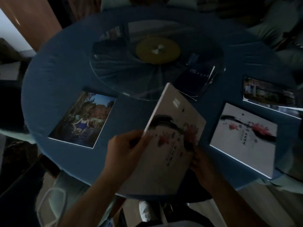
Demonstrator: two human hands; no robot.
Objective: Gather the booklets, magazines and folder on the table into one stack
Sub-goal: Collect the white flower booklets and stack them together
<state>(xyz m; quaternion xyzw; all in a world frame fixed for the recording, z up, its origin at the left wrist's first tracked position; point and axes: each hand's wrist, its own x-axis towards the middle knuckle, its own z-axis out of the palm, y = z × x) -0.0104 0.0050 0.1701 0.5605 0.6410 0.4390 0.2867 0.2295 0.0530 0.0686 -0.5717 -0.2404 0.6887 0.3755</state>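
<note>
I hold a white booklet with ink-and-red-flower art (170, 136) tilted above the near edge of the round blue table (54, 76). My left hand (126, 153) grips its left edge and my right hand (200, 163) grips its lower right edge. A matching white flower booklet (242, 138) lies flat to the right. A photo magazine showing trees (83, 118) lies flat to the left. A dark blue folder (195, 81) rests on the rim of the glass turntable. Another photo magazine (268, 94) lies at the far right.
A glass turntable (114, 76) with a yellow hub (158, 50) fills the table's middle; dim printed items (113, 38) lie at its far side. Chairs stand around the table. My white shoe (145, 210) shows below the table edge.
</note>
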